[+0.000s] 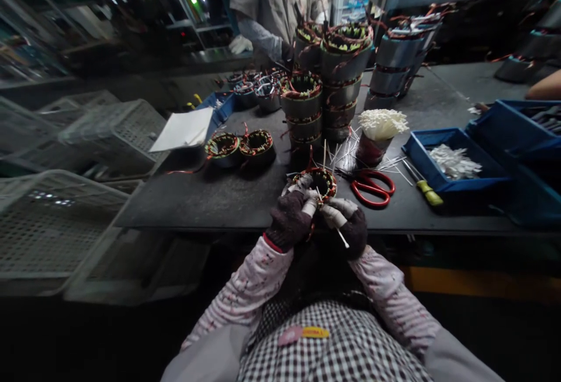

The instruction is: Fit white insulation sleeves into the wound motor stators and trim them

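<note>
A motor stator (326, 182) with copper windings and reddish leads is at the table's front edge, its ring opening up. My left hand (291, 212), in a dark glove with pale tape around the fingers, is closed on the stator's near left side. At its near right rim is my right hand (348, 221), gloved and taped alike, fingers pinched together. A thin white stick with a knobbed tip (344, 239) sticks out below the right fingers. Another pale stick (325, 154) stands up at the stator's far side. Red-handled scissors (372, 188) lie to the right of it.
Two stators (256, 147) stand left, with stacked stators (302, 104) behind. A cup of white-tipped sticks (379, 131), loose sticks, a screwdriver (427, 191) and a blue bin (456, 180) of white pieces are right. A co-worker (280, 8) stands opposite. Plastic crates (56, 218) sit left.
</note>
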`<state>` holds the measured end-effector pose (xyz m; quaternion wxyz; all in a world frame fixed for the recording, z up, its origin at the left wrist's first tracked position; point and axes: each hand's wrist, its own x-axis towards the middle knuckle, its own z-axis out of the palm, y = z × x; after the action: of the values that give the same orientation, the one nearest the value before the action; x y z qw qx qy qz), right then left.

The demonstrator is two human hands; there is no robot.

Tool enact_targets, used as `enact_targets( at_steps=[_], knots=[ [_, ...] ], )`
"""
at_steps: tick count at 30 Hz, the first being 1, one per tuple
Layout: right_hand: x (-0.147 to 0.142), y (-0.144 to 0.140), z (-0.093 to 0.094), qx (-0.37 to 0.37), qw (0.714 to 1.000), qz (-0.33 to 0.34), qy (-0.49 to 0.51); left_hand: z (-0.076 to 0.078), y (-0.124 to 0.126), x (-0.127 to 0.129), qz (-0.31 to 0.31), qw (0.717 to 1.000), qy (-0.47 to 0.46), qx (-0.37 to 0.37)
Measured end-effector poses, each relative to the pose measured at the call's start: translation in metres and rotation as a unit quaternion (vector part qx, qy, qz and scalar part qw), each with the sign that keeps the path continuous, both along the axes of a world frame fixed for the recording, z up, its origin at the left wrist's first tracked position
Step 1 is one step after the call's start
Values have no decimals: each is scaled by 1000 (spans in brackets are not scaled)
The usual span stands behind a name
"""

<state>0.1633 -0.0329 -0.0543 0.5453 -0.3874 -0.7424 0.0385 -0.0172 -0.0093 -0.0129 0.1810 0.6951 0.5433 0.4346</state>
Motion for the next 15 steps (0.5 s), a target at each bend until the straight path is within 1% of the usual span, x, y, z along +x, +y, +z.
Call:
enact_targets(
  at_steps=[2, 3, 5, 7, 8, 9, 10, 13, 15],
  knots=[
    [-1, -12, 11, -95, 993, 12, 65, -2, 0, 1, -6, 997, -67, -30],
    [-2, -19, 18, -150, 982, 13, 114, -3, 0, 2, -7, 994, -102, -47],
    [-4, -26, 33, -248, 943, 10, 220, -5, 0, 4, -9, 985, -159, -73],
    [-5, -24, 49, -329, 898, 21, 291, -7, -1, 5, -13, 981, -179, -76],
    [-6, -20, 56, -367, 879, 34, 302, -7, -3, 6, -15, 983, -170, -69],
    [-6, -16, 63, -397, 867, 47, 298, -7, -4, 7, -11, 987, -150, -55],
    [-6, -12, 68, -417, 861, 54, 286, -7, -5, 8, -2, 992, -121, -36],
    [-2, -10, 76, -443, 861, 41, 246, -3, -6, 9, 45, 998, -23, 32],
    [2, -16, 77, -449, 866, 30, 218, 0, -4, 8, 45, 997, 17, 53]
  ],
)
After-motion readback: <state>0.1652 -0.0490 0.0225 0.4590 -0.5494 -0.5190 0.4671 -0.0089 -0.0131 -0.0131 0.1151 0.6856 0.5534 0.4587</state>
